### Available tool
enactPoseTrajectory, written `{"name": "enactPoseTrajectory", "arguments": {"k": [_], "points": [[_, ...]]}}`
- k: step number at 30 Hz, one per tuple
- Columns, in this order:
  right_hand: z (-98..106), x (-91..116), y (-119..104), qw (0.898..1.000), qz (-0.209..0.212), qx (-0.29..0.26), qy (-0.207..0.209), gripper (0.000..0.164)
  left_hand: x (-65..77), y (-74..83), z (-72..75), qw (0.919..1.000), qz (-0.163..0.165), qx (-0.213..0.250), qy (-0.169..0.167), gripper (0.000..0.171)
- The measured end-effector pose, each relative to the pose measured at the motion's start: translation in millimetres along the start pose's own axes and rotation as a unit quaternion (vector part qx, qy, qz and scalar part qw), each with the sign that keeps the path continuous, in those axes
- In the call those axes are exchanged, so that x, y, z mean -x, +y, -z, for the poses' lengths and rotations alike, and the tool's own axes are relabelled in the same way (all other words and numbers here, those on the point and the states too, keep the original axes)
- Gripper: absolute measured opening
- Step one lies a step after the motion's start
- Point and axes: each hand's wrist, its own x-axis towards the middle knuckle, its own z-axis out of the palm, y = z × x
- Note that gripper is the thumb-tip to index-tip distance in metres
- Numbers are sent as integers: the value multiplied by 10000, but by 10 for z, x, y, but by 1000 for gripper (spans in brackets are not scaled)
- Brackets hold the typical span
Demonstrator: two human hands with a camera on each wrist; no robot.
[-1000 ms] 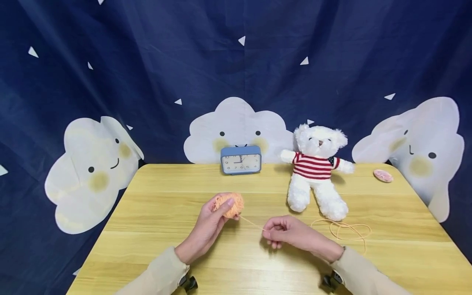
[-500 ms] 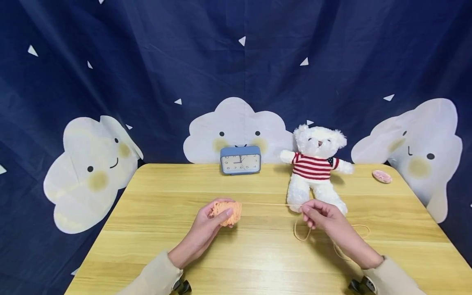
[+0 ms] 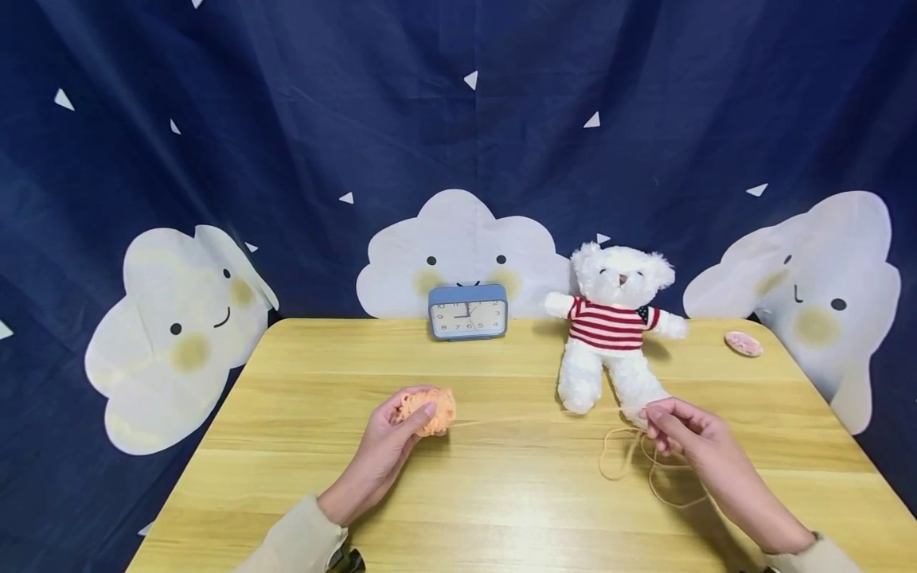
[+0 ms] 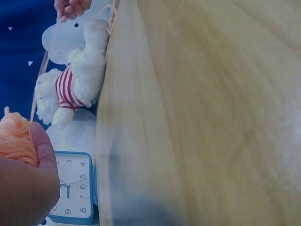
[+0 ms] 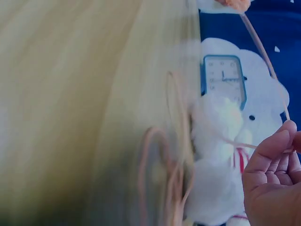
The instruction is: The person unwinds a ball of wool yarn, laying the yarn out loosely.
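Note:
My left hand (image 3: 387,438) grips a small ball of peach-orange yarn (image 3: 434,411), thumb across its front, above the left middle of the table. A single strand (image 3: 516,418) runs from the ball to my right hand (image 3: 691,434), which pinches it between thumb and fingertips in front of the teddy bear's leg. Loose loops of yarn (image 3: 655,481) hang or lie below the right hand. In the left wrist view the yarn ball (image 4: 16,141) sits in the hand's grasp. The right wrist view shows the strand (image 5: 263,52) leading up to the pinching fingertips (image 5: 282,136).
A white teddy bear (image 3: 605,374) in a red-striped sweater sits at the back right of the wooden table (image 3: 322,350). Left of it stands a blue alarm clock (image 3: 468,312). A small pink oval object (image 3: 743,344) lies near the back right corner. A dark blue curtain (image 3: 301,159) hangs behind.
My right hand has moved right, away from the ball, drawing out a longer strand. My left hand with the ball has shifted slightly left. The loose loops have shifted.

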Motion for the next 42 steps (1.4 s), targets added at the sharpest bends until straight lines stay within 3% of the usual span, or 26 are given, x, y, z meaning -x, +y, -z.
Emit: {"name": "enactPoseTrajectory", "arguments": {"k": [10,19,25,34,42], "points": [[400,77,138,9989,-127,276,363,20,18,34,30,9999,-27,72,148,38],[714,78,206,9851,-520,1529,594,24,3,32,7,9997,-182,148,42,40],[817,77,233,9791,-533,1839,680,24,7,23,15,9997,-182,-11,-152,49],[789,102,220,9723,-1055,2088,-23,25,-19,11,43,9996,-80,244,-116,45],[780,126,212,9673,-1300,2163,-242,27,-29,34,31,9987,-342,383,0,36]]}}
